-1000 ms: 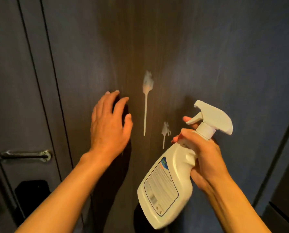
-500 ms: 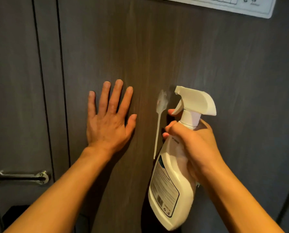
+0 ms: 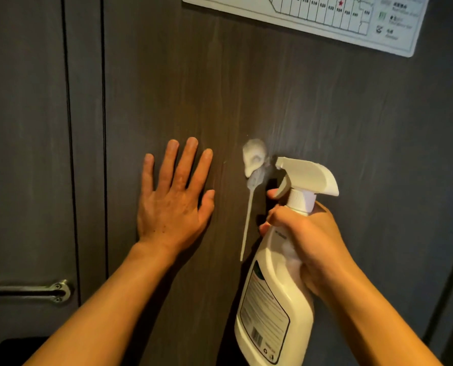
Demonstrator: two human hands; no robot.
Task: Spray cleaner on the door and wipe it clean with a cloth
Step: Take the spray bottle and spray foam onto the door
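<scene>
A dark wood-grain door [image 3: 246, 88] fills the view. My right hand [image 3: 307, 244] grips a white spray bottle [image 3: 275, 307] by the neck, a finger on the trigger, with the nozzle close to the door. Just ahead of the nozzle a white blob of foam [image 3: 254, 154] sticks to the door, and a thin white drip [image 3: 246, 225] runs down from it. My left hand [image 3: 174, 196] lies flat against the door to the left of the foam, fingers spread, holding nothing. No cloth is in view.
A white floor-plan sign [image 3: 325, 19] is fixed to the door at the top right. At the lower left a metal latch handle [image 3: 27, 289] sits on the grey frame. A dark object [image 3: 11, 350] shows at the bottom left corner.
The view has risen up the door, bringing the sign into sight. My right hand raised the bottle and brought the nozzle near the door; a fresh blob of foam appeared. My left hand flattened on the door.
</scene>
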